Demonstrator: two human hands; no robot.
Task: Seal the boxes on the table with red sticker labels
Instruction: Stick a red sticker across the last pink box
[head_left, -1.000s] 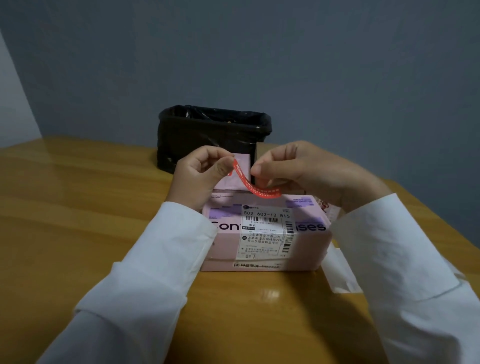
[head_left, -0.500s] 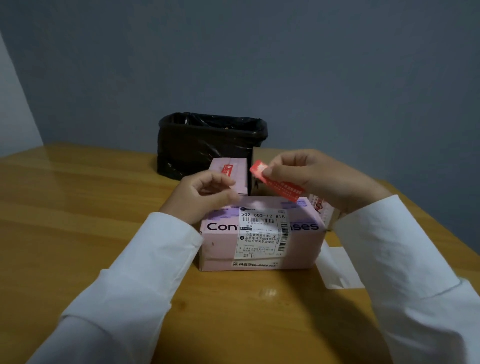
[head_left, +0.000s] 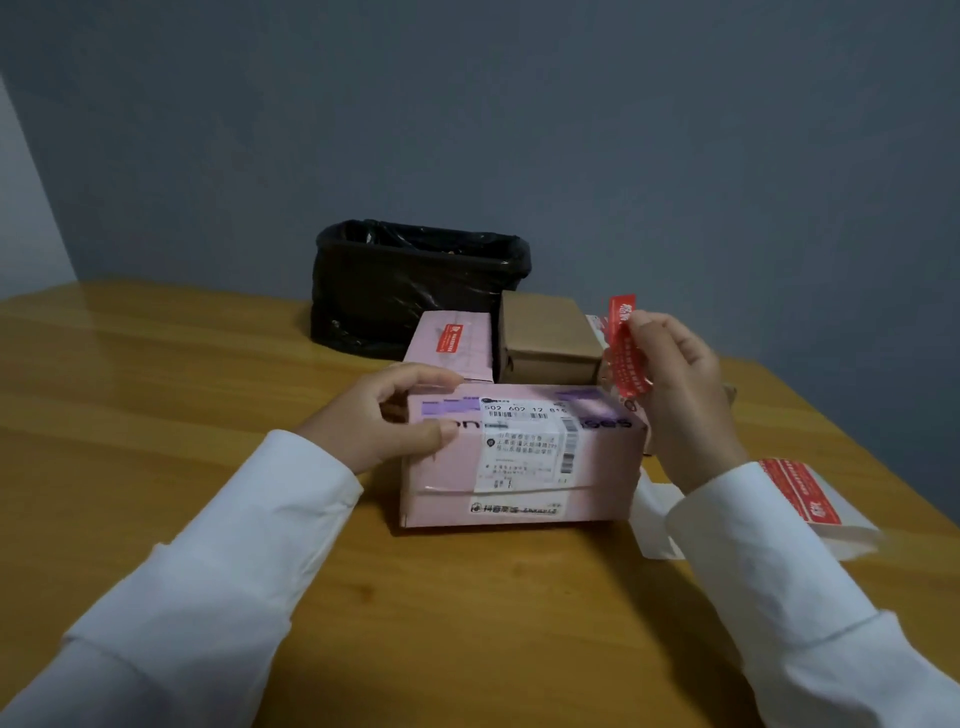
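The left hand (head_left: 384, 415) clamps the nine o'clock end of the pink shipping box (head_left: 519, 457), thumb on the near face and fingers curled over the top edge, while the right hand (head_left: 675, 384) pinches a peeled red sticker label (head_left: 626, 353) between thumb and forefinger, holding it upright just above the box's three o'clock corner. The label hangs free with its adhesive exposed, so the likeliest mishap is that it curls and sticks to itself or to the fingers before it meets the box. A crooked landing is the next risk: placed off the flap seam, it bridges nothing and seals nothing, and which edge the flap opens on is hard to tell from this angle. If the left hand loosens, pressing the label down could slide the box on the glossy wooden table (head_left: 156, 374) toward the smaller pink box (head_left: 452, 343) and brown cardboard box (head_left: 545, 332) at twelve o'clock. The label sheet (head_left: 800, 488) at four o'clock lies beside the right sleeve, which could drag it.
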